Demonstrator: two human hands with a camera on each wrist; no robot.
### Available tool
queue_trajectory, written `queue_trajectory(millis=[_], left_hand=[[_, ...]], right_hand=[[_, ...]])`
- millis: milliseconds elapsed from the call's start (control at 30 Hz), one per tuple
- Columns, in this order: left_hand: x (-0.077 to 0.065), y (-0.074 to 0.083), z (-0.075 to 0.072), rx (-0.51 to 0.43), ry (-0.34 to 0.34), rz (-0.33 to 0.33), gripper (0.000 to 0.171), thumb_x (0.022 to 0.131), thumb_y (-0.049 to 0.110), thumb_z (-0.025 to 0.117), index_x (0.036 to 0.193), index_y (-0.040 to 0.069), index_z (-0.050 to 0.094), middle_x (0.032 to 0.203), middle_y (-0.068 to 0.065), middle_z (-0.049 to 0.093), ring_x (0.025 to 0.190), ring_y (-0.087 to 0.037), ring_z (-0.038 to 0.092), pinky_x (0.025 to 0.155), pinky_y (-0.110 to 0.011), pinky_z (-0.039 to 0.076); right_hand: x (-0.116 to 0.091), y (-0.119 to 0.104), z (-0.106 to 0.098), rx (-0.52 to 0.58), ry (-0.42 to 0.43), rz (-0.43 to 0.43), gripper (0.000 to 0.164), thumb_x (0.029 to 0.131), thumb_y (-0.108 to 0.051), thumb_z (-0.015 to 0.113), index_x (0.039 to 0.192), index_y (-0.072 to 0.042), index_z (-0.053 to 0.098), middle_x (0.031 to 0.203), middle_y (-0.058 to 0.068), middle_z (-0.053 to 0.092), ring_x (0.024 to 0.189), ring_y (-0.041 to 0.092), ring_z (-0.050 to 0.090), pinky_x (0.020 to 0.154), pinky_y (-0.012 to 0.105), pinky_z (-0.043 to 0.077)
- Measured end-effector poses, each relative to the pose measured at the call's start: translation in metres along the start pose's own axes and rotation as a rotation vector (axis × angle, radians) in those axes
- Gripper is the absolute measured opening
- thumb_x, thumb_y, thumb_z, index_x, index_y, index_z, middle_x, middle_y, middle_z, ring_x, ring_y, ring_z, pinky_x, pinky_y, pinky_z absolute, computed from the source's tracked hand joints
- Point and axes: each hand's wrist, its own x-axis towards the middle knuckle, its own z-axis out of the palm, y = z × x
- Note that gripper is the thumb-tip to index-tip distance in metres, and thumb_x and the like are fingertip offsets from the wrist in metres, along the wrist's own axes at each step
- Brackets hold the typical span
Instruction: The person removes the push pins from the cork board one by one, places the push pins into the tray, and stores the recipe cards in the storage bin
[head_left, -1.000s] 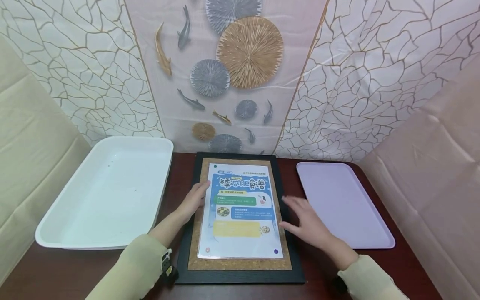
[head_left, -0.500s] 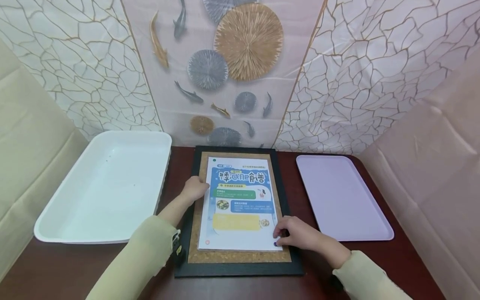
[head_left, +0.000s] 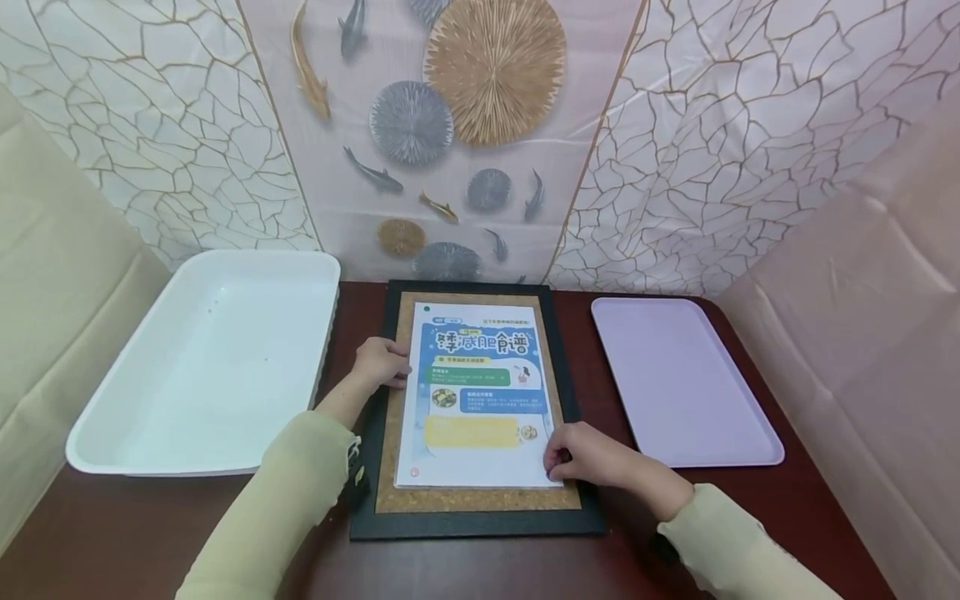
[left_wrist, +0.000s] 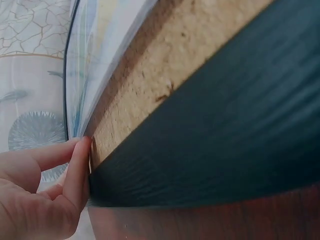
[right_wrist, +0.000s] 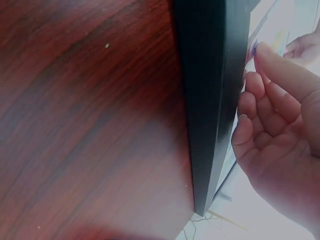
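Note:
A printed sheet [head_left: 480, 464] in a shiny clear cover lies on a black-framed cork board [head_left: 480, 501]. My left hand [head_left: 381, 362] is at the sheet's left edge; in the left wrist view its thumb and finger meet there, pinching the edge. At the lower right corner, my right hand [head_left: 588, 452] pinches a small purple pushpin [right_wrist: 254, 50], mostly hidden behind the fingertips. A green pushpin [head_left: 427, 308] shows at the upper left corner and a pink pushpin [head_left: 414, 472] at the lower left.
On the left of the dark red wooden table [head_left: 450, 571] stands a white tray [head_left: 202, 367]. A flat lilac tray [head_left: 686, 383] lies to the right. Patterned cloth [head_left: 487, 192] closes off the back, with padded panels at both sides.
My right hand has come down from beside the sheet's right edge to the purple pushpin at its lower right corner. The left hand's fingers have drawn together at the left edge.

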Motion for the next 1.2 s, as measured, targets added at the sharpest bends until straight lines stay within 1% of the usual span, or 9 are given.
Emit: queue_trajectory(millis=[133,233,367,533,667,900,1067,1200], left_hand=[[-0.001,0.001,0.000,0.009,0.008,-0.006,0.034,0.086,0.004,0.063,0.119,0.000,0.059,0.112,-0.020,0.061,0.088,-0.024,0.069,0.051,-0.015,0.052],[-0.003,0.001,0.001,0.012,0.012,-0.005,0.033,0.087,0.005,0.062,0.120,0.001,0.059,0.113,-0.020,0.060,0.088,-0.025,0.068,0.050,-0.014,0.052],[-0.003,0.000,0.001,0.005,0.017,0.000,0.033,0.088,0.007,0.061,0.120,0.001,0.058,0.113,-0.019,0.060,0.089,-0.025,0.068,0.054,-0.016,0.053],[-0.003,-0.001,0.001,0.003,0.020,0.009,0.034,0.088,0.010,0.062,0.121,0.003,0.058,0.113,-0.018,0.060,0.089,-0.024,0.068,0.062,-0.019,0.056],[-0.003,-0.002,0.002,0.003,0.022,0.014,0.034,0.088,0.010,0.062,0.121,0.004,0.058,0.113,-0.017,0.060,0.091,-0.025,0.068,0.064,-0.020,0.056],[-0.002,-0.001,0.002,0.002,0.023,0.018,0.036,0.088,0.009,0.062,0.123,0.003,0.057,0.114,-0.018,0.059,0.093,-0.026,0.068,0.062,-0.019,0.056],[-0.003,0.001,0.003,0.005,0.020,0.014,0.036,0.088,0.009,0.062,0.123,0.003,0.057,0.114,-0.018,0.059,0.092,-0.026,0.067,0.058,-0.018,0.055],[-0.004,0.001,0.003,0.007,0.025,0.008,0.036,0.088,0.009,0.062,0.123,0.003,0.057,0.114,-0.018,0.059,0.092,-0.026,0.068,0.058,-0.018,0.055]], right_hand=[[0.002,-0.001,0.001,-0.016,-0.007,-0.003,0.011,0.079,-0.011,0.073,0.072,-0.014,0.064,0.069,-0.009,0.054,0.064,0.000,0.044,0.056,0.016,0.042],[0.004,-0.001,0.000,-0.024,-0.029,-0.009,0.014,0.079,-0.010,0.072,0.070,-0.014,0.063,0.067,-0.009,0.053,0.062,0.000,0.043,0.055,0.016,0.041],[0.008,-0.003,-0.004,-0.025,-0.081,0.016,0.015,0.079,-0.009,0.071,0.068,-0.015,0.062,0.064,-0.009,0.052,0.061,0.001,0.044,0.054,0.016,0.040],[0.013,-0.007,-0.007,-0.008,-0.149,0.078,0.016,0.078,-0.007,0.070,0.067,-0.015,0.061,0.062,-0.009,0.052,0.059,0.004,0.046,0.053,0.017,0.040],[0.015,-0.009,-0.009,0.001,-0.189,0.115,0.017,0.078,-0.007,0.069,0.066,-0.015,0.061,0.061,-0.008,0.051,0.058,0.005,0.047,0.053,0.018,0.039],[0.020,-0.011,-0.014,-0.016,-0.250,0.099,0.017,0.080,-0.008,0.069,0.065,-0.012,0.061,0.059,-0.008,0.050,0.056,0.004,0.045,0.052,0.016,0.037],[0.022,-0.011,-0.017,0.010,-0.295,0.095,0.017,0.080,-0.007,0.069,0.065,-0.010,0.062,0.059,-0.008,0.049,0.055,0.004,0.044,0.053,0.016,0.037],[0.023,-0.010,-0.018,0.037,-0.324,0.096,0.016,0.081,-0.007,0.068,0.066,-0.009,0.063,0.059,-0.008,0.049,0.055,0.004,0.044,0.053,0.016,0.037]])
